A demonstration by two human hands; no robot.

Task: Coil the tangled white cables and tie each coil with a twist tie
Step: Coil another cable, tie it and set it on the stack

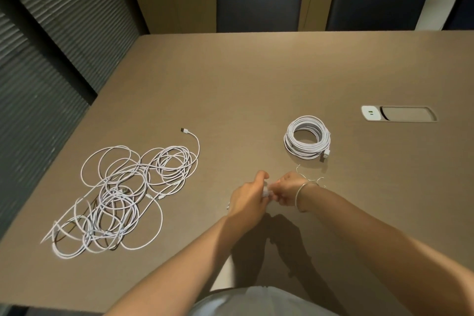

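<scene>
Brown worktop (256, 90), two dark chairs (258, 6) at far edge. Tangled white cables (120, 197) sprawl left. Finished coil (307, 137) lies right, near socket panel (398, 113). Left hand (250, 197) and right hand (288, 191) meet at centre, both pinching small white cable bundle (266, 191). Thin twist ties (311, 181) just beyond right wrist

Beyond your hands you see two dark chairs (259, 5) behind the bench (230, 84), a power socket panel (398, 113) far right.
</scene>
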